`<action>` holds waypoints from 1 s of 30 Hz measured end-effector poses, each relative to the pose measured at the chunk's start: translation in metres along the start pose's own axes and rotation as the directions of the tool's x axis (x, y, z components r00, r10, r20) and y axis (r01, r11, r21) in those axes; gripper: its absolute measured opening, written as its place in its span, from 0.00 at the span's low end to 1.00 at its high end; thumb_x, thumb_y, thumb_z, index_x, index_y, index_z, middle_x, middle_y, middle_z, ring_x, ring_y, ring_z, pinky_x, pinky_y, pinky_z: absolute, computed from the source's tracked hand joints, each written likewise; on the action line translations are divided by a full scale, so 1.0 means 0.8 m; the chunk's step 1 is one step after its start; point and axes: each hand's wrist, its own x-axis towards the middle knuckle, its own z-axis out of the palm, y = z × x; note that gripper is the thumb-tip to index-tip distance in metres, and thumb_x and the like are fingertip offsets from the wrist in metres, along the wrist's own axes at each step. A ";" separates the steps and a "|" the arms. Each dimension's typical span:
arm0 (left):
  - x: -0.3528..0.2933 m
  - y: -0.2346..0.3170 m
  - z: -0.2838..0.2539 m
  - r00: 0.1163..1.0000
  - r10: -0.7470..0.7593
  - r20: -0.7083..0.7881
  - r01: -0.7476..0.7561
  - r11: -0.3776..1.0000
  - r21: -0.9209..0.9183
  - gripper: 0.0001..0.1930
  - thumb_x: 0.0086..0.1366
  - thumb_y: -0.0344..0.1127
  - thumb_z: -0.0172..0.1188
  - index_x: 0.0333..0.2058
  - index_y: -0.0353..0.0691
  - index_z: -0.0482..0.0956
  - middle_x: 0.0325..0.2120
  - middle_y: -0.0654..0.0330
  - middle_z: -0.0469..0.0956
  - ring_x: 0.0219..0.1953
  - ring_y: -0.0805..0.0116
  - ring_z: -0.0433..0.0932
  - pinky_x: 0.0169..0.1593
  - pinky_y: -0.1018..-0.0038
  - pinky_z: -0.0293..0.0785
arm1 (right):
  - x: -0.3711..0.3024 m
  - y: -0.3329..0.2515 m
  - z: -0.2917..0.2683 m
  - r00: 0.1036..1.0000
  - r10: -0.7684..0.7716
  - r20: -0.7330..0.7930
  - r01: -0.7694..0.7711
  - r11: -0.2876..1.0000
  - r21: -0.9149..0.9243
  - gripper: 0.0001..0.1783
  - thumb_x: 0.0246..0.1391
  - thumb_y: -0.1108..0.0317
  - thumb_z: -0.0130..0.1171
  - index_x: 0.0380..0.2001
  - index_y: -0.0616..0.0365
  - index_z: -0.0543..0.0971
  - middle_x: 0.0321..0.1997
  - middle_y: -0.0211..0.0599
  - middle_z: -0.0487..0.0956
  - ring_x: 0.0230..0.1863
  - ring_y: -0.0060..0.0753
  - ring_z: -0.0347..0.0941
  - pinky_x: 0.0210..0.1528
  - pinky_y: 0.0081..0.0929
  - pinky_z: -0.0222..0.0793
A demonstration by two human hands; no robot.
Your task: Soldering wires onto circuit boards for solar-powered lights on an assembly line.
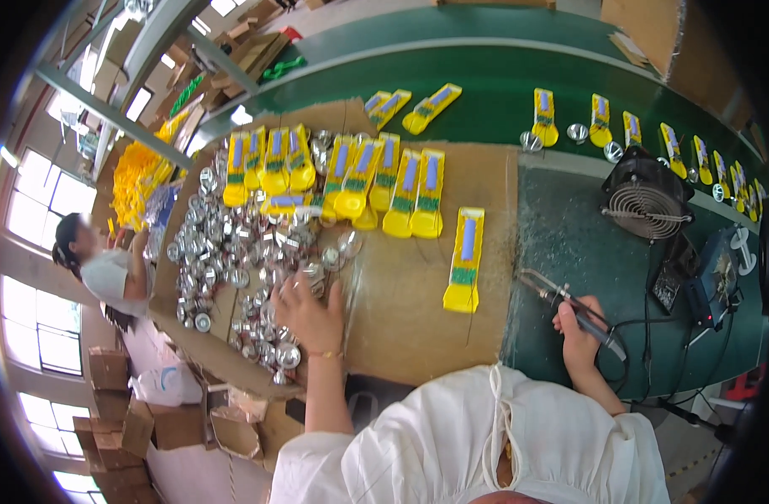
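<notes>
My left hand reaches over a heap of small silver reflector cups, fingers apart and their tips among the cups. Whether a cup touches the fingertips cannot be made out. In my right hand is a soldering iron, its bent metal front end pointing left over the cardboard's edge. Between the hands, one yellow plastic housing lies on the cardboard sheet, with a blue-violet cell, a green circuit board and a thin wire. Several similar yellow housings lie grouped beyond, partly on the cups.
A black fan with a round grille stands at the right, near a blue box with cables. Along the green conveyor belt lie several yellow housings with cups. At the far left a person works beside yellow parts.
</notes>
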 end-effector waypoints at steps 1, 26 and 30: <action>0.000 0.012 0.000 0.997 0.079 -0.010 -0.079 0.997 0.011 0.27 0.50 0.48 0.62 0.47 0.44 0.70 0.46 0.56 0.69 0.52 0.51 0.63 0.54 0.55 0.55 | -0.002 0.000 0.001 1.000 -0.001 -0.001 0.001 1.000 -0.010 0.06 0.50 0.73 0.56 0.28 0.63 0.70 0.20 0.33 0.73 0.20 0.18 0.68 0.24 0.15 0.66; 0.052 0.106 0.044 0.914 0.267 0.305 -0.171 0.936 -0.308 0.15 0.49 0.47 0.62 0.22 0.41 0.76 0.29 0.59 0.75 0.39 0.58 0.70 0.41 0.62 0.63 | -0.022 -0.013 0.007 1.000 -0.007 -0.027 0.007 1.000 0.015 0.07 0.50 0.74 0.56 0.30 0.64 0.70 0.21 0.34 0.73 0.21 0.18 0.69 0.25 0.15 0.66; 0.039 0.094 0.049 0.887 0.370 0.276 -0.141 0.787 -0.601 0.09 0.51 0.37 0.62 0.27 0.38 0.79 0.22 0.56 0.77 0.27 0.59 0.75 0.33 0.67 0.70 | -0.022 0.001 0.001 1.000 0.008 -0.027 -0.007 0.999 0.052 0.07 0.48 0.74 0.58 0.28 0.63 0.70 0.19 0.33 0.73 0.19 0.18 0.69 0.23 0.15 0.66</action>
